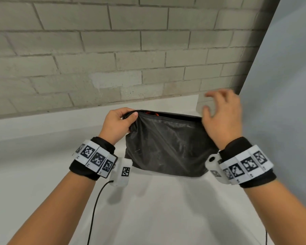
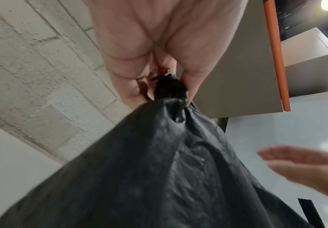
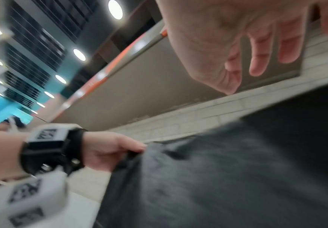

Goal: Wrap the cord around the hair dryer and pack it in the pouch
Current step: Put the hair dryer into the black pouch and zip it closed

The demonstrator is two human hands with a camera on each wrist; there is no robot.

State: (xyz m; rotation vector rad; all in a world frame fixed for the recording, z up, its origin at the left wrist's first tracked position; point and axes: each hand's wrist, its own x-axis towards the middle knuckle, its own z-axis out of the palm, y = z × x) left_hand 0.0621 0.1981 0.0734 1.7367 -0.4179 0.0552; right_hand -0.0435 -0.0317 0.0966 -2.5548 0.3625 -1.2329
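A black pouch (image 1: pixel 168 145) stands upright on the white table, its top zipper edge lifted. My left hand (image 1: pixel 119 123) pinches the pouch's top left corner, bunching the fabric (image 2: pixel 170 91) between thumb and fingers. A bit of orange (image 1: pixel 152 113) shows inside the top opening; the hair dryer and cord are otherwise hidden. My right hand (image 1: pixel 219 110) hovers at the pouch's top right corner with fingers (image 3: pixel 259 64) spread and relaxed, holding nothing. The pouch (image 3: pixel 227 177) fills the lower part of the right wrist view.
A grey brick wall (image 1: pixel 113 59) runs close behind the white table (image 1: pixel 157 209). A pale panel (image 1: pixel 281 103) stands at the right. A thin black cable (image 1: pixel 95 209) trails from my left wrist device over the table.
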